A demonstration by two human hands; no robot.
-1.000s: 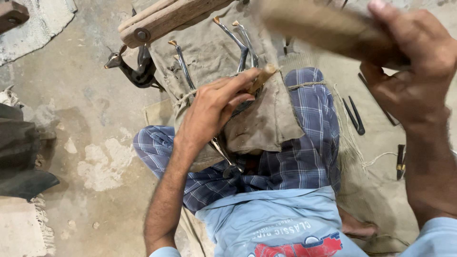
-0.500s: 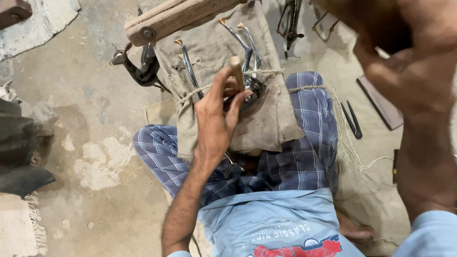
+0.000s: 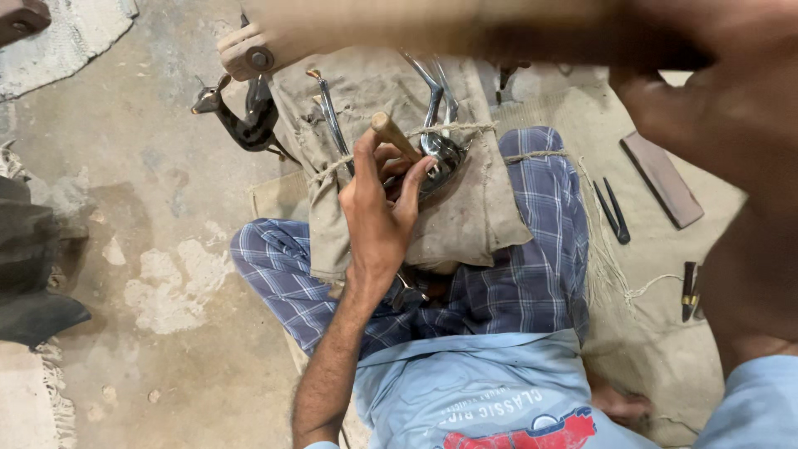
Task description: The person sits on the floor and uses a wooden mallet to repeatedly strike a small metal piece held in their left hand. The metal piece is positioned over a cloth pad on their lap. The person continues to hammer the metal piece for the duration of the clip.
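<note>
**A:** What are the hands doing?

**B:** The left hand (image 3: 378,208) pinches a short wooden-handled punch (image 3: 396,137), fingers curled around its lower end, the tip pressed down on a shiny metal piece (image 3: 440,154) just beyond the fingertips. That piece lies on a tan cloth (image 3: 465,216) tied with twine (image 3: 449,129) over the person's lap.

**A:** And the right hand?

**B:** The right hand (image 3: 731,108) is raised high, above and to the right of the left, very blurred. It seems closed on a blurred wooden mallet (image 3: 374,29), though I cannot tell the grip clearly.

**A:** How far along is the work?

**B:** By my judgement, mid-way: the metal is tied in place and the punch is set, but striking seems under way, not finished. Tweezers (image 3: 613,212) and a flat stone (image 3: 662,179) lie to the right, untouched.
</note>
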